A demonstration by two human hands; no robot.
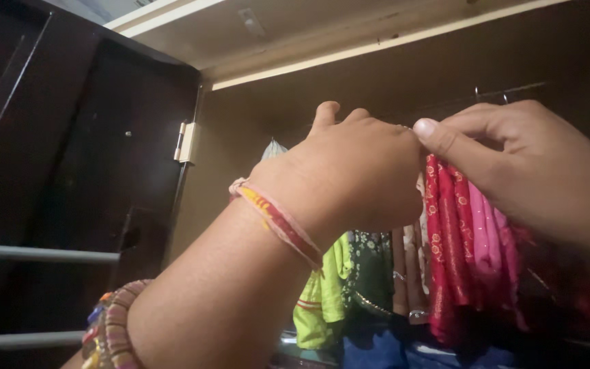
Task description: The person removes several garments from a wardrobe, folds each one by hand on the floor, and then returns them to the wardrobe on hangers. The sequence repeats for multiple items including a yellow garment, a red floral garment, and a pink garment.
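Observation:
Both hands reach up into an open wardrobe. My left hand [349,167], with a thread band at the wrist and bangles lower on the arm, is closed around something at the hanging rail; what it grips is hidden behind the hand. My right hand [513,157] pinches the top of a red patterned cloth [445,246] that hangs beside a pink cloth [489,232]. The thumb of my right hand touches my left hand. A metal hanger hook [507,96] shows just above my right hand.
More clothes hang below: a yellow-green garment [322,294], a dark green one [370,266], blue fabric [377,348] at the bottom. The dark wardrobe door [69,171] stands open at left with two horizontal metal bars [42,255]. A hinge [186,142] is on the frame.

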